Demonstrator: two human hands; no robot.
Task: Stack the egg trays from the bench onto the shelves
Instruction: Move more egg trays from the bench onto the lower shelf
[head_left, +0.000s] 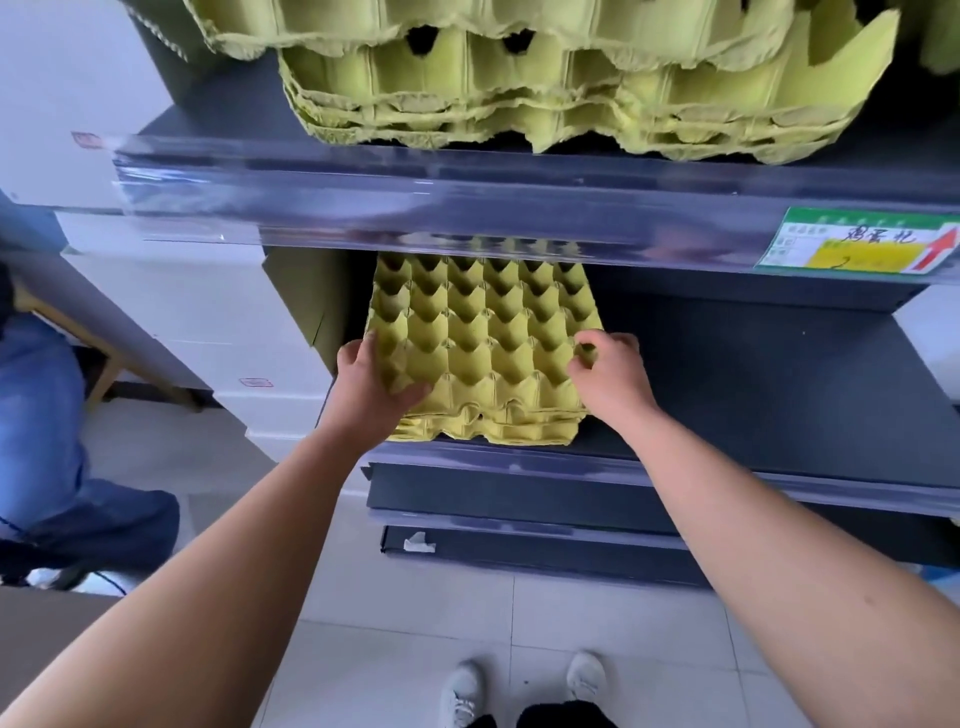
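On the lower shelf: short stack of yellow-green egg trays, cups upward, at the left end; front edge near the shelf lip, back rows tucked under the upper shelf.
Left hand: clasped on the near-left corner of the stack, thumb laid across the top cups, fingers wrapped over the side edge.
Right hand: curled on the near-right side, fingertips hooked into the edge cups; thumb placement not clear.
Upper stacks: same kind of tray, piled higher on the upper shelf, rims torn and uneven, overhanging the front.
Price tag: green and yellow with a red arrow, behind the clear strip at right.
Surroundings: tiled floor, white shoes below, another person's blue trousers at far left; bench not in view.
Step in hand: probably seating or squaring the stack on the shelf.
Handling: moulded pulp, judged light, rough rather than slippery, fairly stiff when nested but weak at the rim; likely to tear if pulled by one thin edge (compare the ragged upper stacks).
Where to take hold: two opposite sides, fingers under the bottom tray, thumbs on top, to move the nest as one.
Risk: top tray slipping askew, or catching on the strip above if lifted.
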